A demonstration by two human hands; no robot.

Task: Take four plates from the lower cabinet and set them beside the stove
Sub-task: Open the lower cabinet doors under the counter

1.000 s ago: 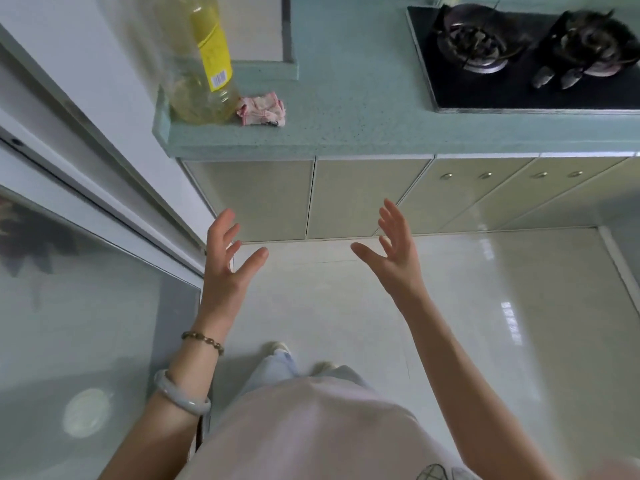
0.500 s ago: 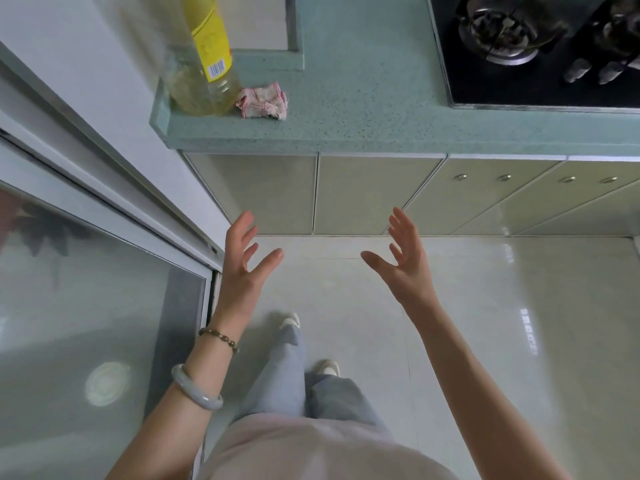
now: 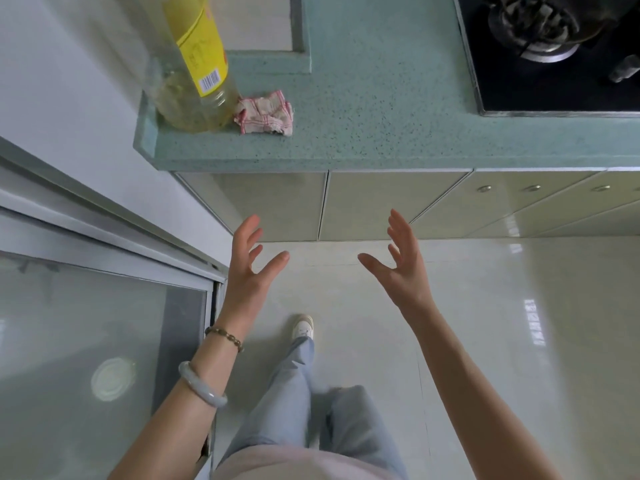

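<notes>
The pale lower cabinet doors (image 3: 381, 206) run under the green speckled counter (image 3: 381, 109), all of them closed. No plates are in sight. A black gas stove (image 3: 554, 53) sits at the counter's top right. My left hand (image 3: 249, 271) and my right hand (image 3: 401, 271) are raised in front of the doors, fingers spread and palms facing each other, holding nothing. Both hands are short of the doors and touch nothing.
A big bottle of yellow oil (image 3: 197, 64) and a crumpled pink checked cloth (image 3: 265, 114) stand on the counter's left end. A glass sliding door (image 3: 86, 341) runs along the left. Glossy floor tiles (image 3: 519, 341) stretch to the right. My feet are below the hands.
I have stepped closer to the counter and the view has shifted; the stove has slid toward the top right. Both hands stay raised and empty.
</notes>
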